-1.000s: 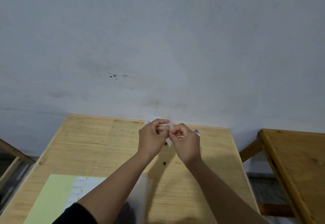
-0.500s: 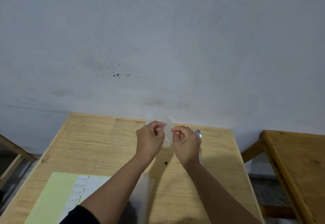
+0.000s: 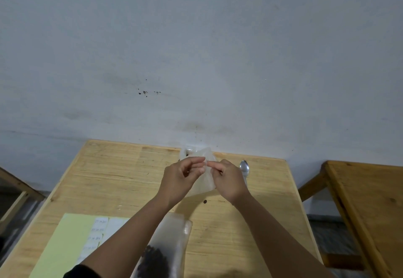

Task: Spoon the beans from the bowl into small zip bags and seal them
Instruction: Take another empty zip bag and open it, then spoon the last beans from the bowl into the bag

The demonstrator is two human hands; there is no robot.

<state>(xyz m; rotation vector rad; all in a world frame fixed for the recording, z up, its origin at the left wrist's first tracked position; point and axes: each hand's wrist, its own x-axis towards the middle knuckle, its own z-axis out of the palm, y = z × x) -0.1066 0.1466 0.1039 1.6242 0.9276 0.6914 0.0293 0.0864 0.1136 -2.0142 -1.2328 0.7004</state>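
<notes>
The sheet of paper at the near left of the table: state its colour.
The sheet of paper is pale yellow-green, with white labels along its right side; only the head view shows it.

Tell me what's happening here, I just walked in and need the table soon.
A person holds a small clear zip bag above the wooden table, left hand and right hand pinching its top edge. A spoon lies beside it, untouched. A bag of dark beans lies nearer, next to a label sheet.

Single head-worn view, looking forward and down, close over the wooden table (image 3: 113, 181), facing the wall (image 3: 196, 48)
</notes>
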